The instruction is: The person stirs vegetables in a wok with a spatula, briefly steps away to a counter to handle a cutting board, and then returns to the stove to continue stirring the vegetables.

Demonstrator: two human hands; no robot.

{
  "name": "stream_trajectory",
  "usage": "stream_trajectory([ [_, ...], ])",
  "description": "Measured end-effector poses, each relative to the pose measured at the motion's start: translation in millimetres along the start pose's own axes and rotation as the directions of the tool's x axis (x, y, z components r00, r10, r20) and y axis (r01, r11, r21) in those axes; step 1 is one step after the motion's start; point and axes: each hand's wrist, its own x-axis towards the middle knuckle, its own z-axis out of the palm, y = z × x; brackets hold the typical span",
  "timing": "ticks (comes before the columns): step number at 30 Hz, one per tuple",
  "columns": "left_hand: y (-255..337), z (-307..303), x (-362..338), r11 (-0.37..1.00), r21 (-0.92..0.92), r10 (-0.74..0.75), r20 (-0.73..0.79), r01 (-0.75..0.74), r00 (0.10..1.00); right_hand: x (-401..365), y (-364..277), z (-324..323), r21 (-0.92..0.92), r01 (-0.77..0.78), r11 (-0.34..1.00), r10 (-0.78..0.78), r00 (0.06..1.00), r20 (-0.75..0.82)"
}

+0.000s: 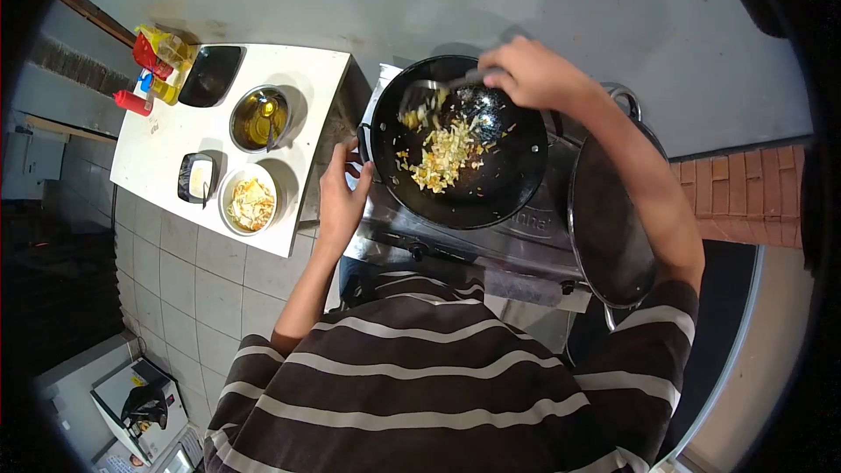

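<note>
A black wok point(517, 180) sits on the stove, with chopped, pale yellow food point(451, 153) heaped in its middle. My left hand point(343, 193) is closed at the wok's left side handle, thumb and fingers on either side of it. Over the wok's far rim, my right hand point(533, 74) grips the dark handle of a spatula point(429, 92). The spatula's metal head is tilted inside the far left of the wok, with some food by it. Its blade edge is partly hard to make out.
Right of the wok, a large dark pan point(613, 219) rests on the stove point(412, 232). On the white table point(188, 206) at left stand a steel bowl of oil point(261, 118), a white bowl of food point(250, 204), a small black dish point(197, 177), a black tray point(210, 76) and bottles point(133, 103).
</note>
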Motion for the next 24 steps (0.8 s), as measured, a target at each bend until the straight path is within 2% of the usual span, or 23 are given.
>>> stream_trajectory([
  [2, -2, 1, -1, 1.000, -0.007, -0.016, -0.007, 0.016, 1.000, 20, 17, 10, -0.067, -0.007, 0.998, -0.007, 0.979, -0.203],
  [3, -1, 1, -1, 1.000, -0.004, -0.015, -0.002, 0.015, 1.000, 26, 19, 17, -0.084, 0.033, 0.996, -0.052, 0.969, -0.243],
  [4, 0, 1, -1, 1.000, -0.008, 0.000, -0.001, 0.000, 1.000, 26, 22, 24, -0.078, 0.032, 0.996, -0.050, 0.969, -0.243],
  [6, -1, -1, -1, 1.000, -0.009, 0.011, -0.003, -0.011, 1.000, 25, 23, 35, -0.074, 0.053, 0.996, -0.055, 0.998, -0.031],
  [7, -2, -1, -1, 1.000, -0.024, -0.010, 0.010, 0.010, 1.000, 16, 22, 38, -0.096, 0.110, 0.989, -0.116, 0.991, -0.060],
  [10, -3, -2, 0, 0.999, -0.032, -0.035, 0.022, 0.036, 0.999, 1, 27, 23, -0.084, 0.132, 0.988, -0.138, 0.988, -0.072],
  [12, -2, -1, -1, 0.999, -0.025, -0.036, 0.029, 0.036, 0.999, 5, 42, 15, -0.039, 0.089, 0.995, -0.092, 0.993, -0.076],
  [14, -1, 0, -1, 1.000, -0.016, -0.017, 0.010, 0.017, 1.000, 12, 63, 25, -0.127, -0.043, 0.991, 0.011, 0.969, -0.246],
  [15, -2, 1, 0, 1.000, -0.016, -0.015, 0.016, 0.015, 1.000, 14, 65, 26, -0.195, -0.108, 0.975, 0.083, 0.988, -0.133],
  [16, -3, 1, 0, 1.000, -0.029, 0.001, -0.008, -0.002, 1.000, 11, 69, 34, -0.193, -0.112, 0.975, 0.088, 0.987, -0.132],
  [18, -4, 2, 0, 0.999, -0.042, 0.016, -0.037, -0.018, 0.999, 2, 73, 49, 0.097, -0.029, 0.995, 0.027, 0.999, 0.025],
  [19, -5, 1, 0, 0.999, -0.051, -0.003, -0.012, 0.003, 1.000, -4, 72, 48, 0.103, 0.009, 0.995, -0.015, 0.998, 0.056],
  [20, -7, 0, 0, 0.998, -0.060, -0.027, 0.012, 0.027, 1.000, -9, 74, 41, 0.102, 0.015, 0.995, -0.021, 0.998, 0.060],
  [22, -2, -1, -1, 0.999, -0.032, -0.040, 0.003, 0.040, 0.999, -22, 83, 27, -0.024, -0.067, 0.997, 0.068, 0.997, 0.033],
  [24, -1, 0, -1, 0.999, -0.004, -0.044, 0.005, 0.044, 0.999, -28, 89, 19, -0.073, -0.122, 0.990, 0.127, 0.990, 0.065],
])
